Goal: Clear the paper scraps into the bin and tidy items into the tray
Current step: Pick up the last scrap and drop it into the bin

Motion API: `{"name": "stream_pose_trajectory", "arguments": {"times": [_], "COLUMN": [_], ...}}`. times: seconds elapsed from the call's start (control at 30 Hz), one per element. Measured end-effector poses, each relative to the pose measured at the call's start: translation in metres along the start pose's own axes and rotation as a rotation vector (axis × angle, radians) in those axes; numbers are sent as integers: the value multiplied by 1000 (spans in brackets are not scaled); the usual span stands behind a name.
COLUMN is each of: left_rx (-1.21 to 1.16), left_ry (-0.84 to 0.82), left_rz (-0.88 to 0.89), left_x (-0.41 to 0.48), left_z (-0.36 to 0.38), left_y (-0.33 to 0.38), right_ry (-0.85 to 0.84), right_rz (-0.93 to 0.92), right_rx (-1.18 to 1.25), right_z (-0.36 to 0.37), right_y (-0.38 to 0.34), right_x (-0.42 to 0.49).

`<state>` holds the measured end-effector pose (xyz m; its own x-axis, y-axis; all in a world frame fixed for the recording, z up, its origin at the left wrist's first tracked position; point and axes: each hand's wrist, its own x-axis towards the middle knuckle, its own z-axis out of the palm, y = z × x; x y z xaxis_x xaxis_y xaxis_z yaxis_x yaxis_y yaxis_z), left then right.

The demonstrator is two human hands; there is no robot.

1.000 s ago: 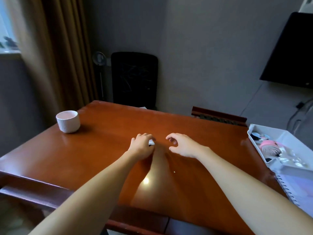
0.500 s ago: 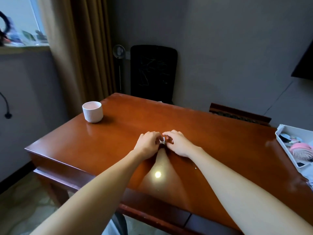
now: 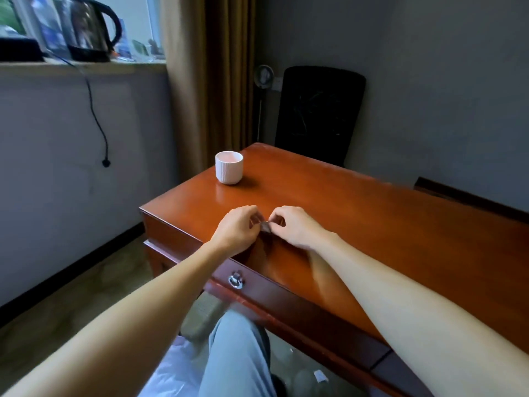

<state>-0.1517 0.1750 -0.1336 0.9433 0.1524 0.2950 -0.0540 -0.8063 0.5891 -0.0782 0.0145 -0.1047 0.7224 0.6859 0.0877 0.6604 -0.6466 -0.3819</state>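
Seen from a person's head, looking down at two bare forearms reaching over a glossy reddish-brown table (image 3: 372, 224). The left hand (image 3: 237, 229) and right hand (image 3: 299, 229) meet near the table's front edge, not far from its front-left corner. Both hands have curled fingers, and the thumb and fingertips of each close in a pinch on one small greyish scrap (image 3: 265, 224) held between them. The scrap sits just above the wood; it is too small and blurred to tell its shape. A white ribbed cup (image 3: 229, 167) stands upright by the table's left edge, towards the far left corner and well apart from the hands. A metal ring handle (image 3: 236, 279) hangs on the drawer front below the left wrist. A black chair (image 3: 317, 110) stands behind the table's far edge against a grey wall, with a brown curtain (image 3: 211, 81) to its left. A dark kettle (image 3: 88, 27) sits on the windowsill at upper left, and a black cord (image 3: 96, 116) hangs from the sill down the wall. Below the table's front edge are the person's knee in pale blue-grey trousers (image 3: 237, 353) and, beside it on the floor, a pale crinkled bag (image 3: 171, 368).
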Motion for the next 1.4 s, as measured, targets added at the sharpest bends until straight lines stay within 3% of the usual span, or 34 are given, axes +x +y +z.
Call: {"name": "stream_pose_trajectory", "arguments": {"times": [0.27, 0.43, 0.77, 1.03, 1.4], "left_rx": [81, 133, 115, 137, 151], "left_ry": [191, 296, 351, 386, 358], "left_rz": [-70, -170, -433, -591, -794], "left_x": [-76, -135, -250, -319, -375], "left_z": [-77, -111, -106, -77, -35], "left_y": [-69, -125, -231, -297, -376], "right_ry": [25, -79, -319, -549, -688], "right_rz": [-192, -266, -394, -258, -30], "right_rx": [-6, 139, 72, 327, 582], "right_z": [52, 102, 227, 336, 454], "right_y": [-109, -174, -258, -284, -290], "right_x": [29, 39, 40, 32, 22]}}
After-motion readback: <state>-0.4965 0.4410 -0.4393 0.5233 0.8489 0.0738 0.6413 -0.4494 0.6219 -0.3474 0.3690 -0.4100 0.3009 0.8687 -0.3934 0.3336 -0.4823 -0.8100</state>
